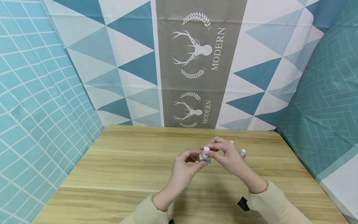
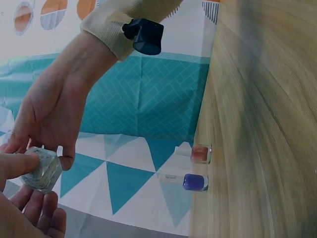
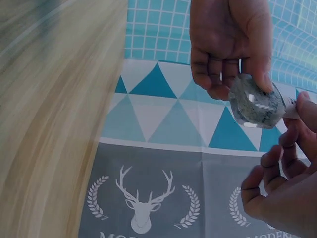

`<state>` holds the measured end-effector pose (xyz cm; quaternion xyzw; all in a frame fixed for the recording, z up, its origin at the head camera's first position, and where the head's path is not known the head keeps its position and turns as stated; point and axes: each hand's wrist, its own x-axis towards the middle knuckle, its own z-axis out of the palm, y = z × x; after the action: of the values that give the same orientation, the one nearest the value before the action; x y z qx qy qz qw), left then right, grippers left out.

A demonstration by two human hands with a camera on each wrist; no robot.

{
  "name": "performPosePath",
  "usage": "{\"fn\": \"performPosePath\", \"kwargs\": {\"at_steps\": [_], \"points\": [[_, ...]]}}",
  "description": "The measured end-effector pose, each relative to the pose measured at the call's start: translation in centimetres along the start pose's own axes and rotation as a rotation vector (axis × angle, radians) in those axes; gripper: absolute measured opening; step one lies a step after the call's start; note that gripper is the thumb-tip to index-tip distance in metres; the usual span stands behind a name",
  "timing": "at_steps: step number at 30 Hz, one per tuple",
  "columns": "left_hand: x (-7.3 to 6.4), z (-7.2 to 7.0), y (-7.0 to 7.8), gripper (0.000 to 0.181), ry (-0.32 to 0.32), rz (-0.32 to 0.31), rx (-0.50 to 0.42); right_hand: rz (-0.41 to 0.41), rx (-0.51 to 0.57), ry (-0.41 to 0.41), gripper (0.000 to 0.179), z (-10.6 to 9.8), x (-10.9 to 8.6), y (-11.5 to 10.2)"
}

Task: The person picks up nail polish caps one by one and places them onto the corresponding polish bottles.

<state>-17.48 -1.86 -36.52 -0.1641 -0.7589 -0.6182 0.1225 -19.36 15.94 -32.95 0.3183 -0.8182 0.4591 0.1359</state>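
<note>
Above the table, a clear nail polish bottle (image 1: 205, 159) with grey speckled contents is held between both hands. My left hand (image 1: 184, 165) pinches the glass body between thumb and fingers. With thumb and fingertips, my right hand (image 1: 227, 155) grips the white cap (image 1: 206, 150) at the top. In the right wrist view the bottle (image 3: 255, 101) is tilted, its cap (image 3: 291, 109) partly covered by the right fingers. Whether the cap sits loose or tight cannot be seen.
Two more nail polish bottles stand on the wooden table (image 1: 126, 165), behind the right hand: a purple one (image 2: 195, 182) and a reddish one (image 2: 200, 153), both with white caps. Patterned cloth (image 1: 193, 62) hangs at the back and sides.
</note>
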Motion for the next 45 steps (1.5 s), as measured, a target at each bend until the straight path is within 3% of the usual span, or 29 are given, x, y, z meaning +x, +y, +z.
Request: {"fn": "performPosePath", "kwargs": {"at_steps": [7,14,25,37,45], "points": [[0.1,-0.8,-0.3,0.037,-0.083,0.038,0.01,0.017,0.015,-0.065,0.016,-0.8,-0.1,0.4],[0.4,-2.5,-0.4,0.042,-0.107,0.091,0.068,0.1,0.016,-0.028,0.017,-2.0,-0.3,1.6],[0.3,-5.4,-1.6,0.044,-0.067,0.166,0.172,0.176,-0.031,0.014,0.019,-3.3,-1.3,4.0],[-0.1,-7.4,-4.2,0.042,-0.006,0.223,0.329,0.203,-0.08,0.085,0.02,-2.8,-2.6,7.4],[-0.3,-8.5,-5.8,0.042,0.028,0.19,0.429,0.221,-0.066,0.116,0.02,-2.2,-3.4,9.9]]}}
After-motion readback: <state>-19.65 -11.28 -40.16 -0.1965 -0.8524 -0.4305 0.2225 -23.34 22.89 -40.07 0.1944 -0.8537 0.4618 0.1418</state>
